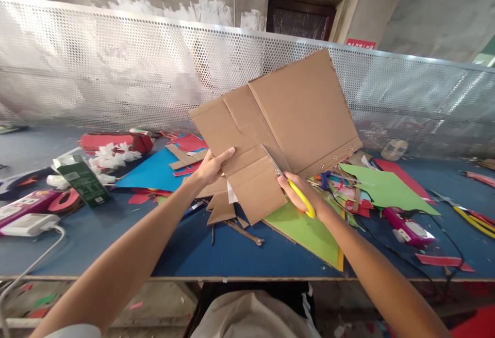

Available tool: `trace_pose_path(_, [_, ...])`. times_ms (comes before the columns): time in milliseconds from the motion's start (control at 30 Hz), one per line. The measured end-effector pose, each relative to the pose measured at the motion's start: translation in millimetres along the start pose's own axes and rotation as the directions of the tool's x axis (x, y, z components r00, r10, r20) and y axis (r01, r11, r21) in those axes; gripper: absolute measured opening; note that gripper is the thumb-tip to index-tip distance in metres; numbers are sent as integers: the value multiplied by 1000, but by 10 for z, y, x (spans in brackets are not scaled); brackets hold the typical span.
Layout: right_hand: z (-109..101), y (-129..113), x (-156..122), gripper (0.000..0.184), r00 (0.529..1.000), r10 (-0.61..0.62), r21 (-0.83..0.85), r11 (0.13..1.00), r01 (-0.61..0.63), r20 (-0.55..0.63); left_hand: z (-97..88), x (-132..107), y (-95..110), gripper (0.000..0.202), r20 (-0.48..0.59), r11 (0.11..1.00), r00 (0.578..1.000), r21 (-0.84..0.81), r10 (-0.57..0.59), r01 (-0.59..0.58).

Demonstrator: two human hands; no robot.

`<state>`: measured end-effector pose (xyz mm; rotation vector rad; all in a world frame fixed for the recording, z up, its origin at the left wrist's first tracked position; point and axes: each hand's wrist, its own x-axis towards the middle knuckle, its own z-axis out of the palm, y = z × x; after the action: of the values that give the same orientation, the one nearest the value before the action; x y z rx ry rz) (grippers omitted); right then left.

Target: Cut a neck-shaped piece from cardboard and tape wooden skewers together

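A large creased sheet of brown cardboard (305, 113) is held up over the table, tilted with its right side higher. My left hand (213, 166) grips its lower left edge, thumb on the near face and fingers behind. In my right hand (294, 188) are scissors with yellow handles (301, 197), their blades on the cardboard along a cut near its middle. A squarish flap (257, 186) hangs below that cut, still joined on the left. Whether the blades are apart is hard to make out.
Scraps of cardboard (222, 208) and green paper (305, 232) lie beneath. Blue paper (149, 170), a dark green carton (83, 180) and a red case (116, 142) stand left. A purple power strip (408, 226) with cables and pliers (469, 216) lie right. A perforated metal screen (116, 64) runs behind.
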<state>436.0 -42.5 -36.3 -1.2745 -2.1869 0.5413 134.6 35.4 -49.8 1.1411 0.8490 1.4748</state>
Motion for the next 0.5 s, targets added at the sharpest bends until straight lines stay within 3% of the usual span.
trace_pose_path(233, [30, -57, -7, 51, 996, 6, -35, 999, -10, -88, 8, -3, -24, 60, 8, 999, 999, -8, 38, -38])
trace_pose_path(500, [9, -21, -15, 52, 995, -32, -68, 997, 26, -94, 1, -3, -52, 60, 25, 999, 999, -18, 47, -47])
